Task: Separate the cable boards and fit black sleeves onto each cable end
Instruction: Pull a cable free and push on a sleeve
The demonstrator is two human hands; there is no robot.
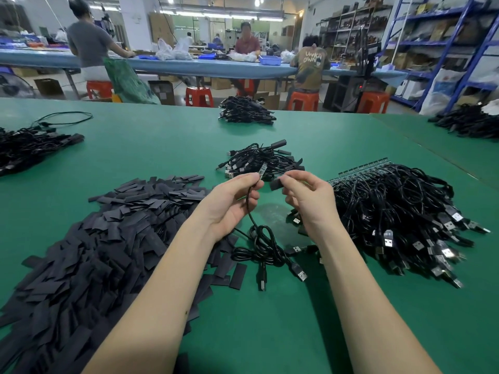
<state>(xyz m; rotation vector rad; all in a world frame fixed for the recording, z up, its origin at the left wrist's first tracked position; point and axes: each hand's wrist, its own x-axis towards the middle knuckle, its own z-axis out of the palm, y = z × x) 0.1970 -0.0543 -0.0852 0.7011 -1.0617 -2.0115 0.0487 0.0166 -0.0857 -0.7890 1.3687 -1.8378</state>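
My left hand point(234, 197) pinches a black cable just below its small board end point(262, 168), which sticks up from my fingertips. The cable point(263, 244) hangs down and coils on the green table, its USB plug point(299, 271) lying flat. My right hand point(306, 197) pinches one black sleeve point(276, 184), held a short gap to the right of the board end. A big heap of flat black sleeves point(108, 238) lies at my left. At my right lies a bundle of cables point(399, 211) still joined to a board strip point(364, 168).
A small pile of cables point(263, 160) sits just beyond my hands. More cable bundles lie at the far left point(29, 147), far centre point(245, 110) and far right point(469, 121). People work at a blue bench point(205, 67) behind; red stools and shelving stand beyond the table's edge.
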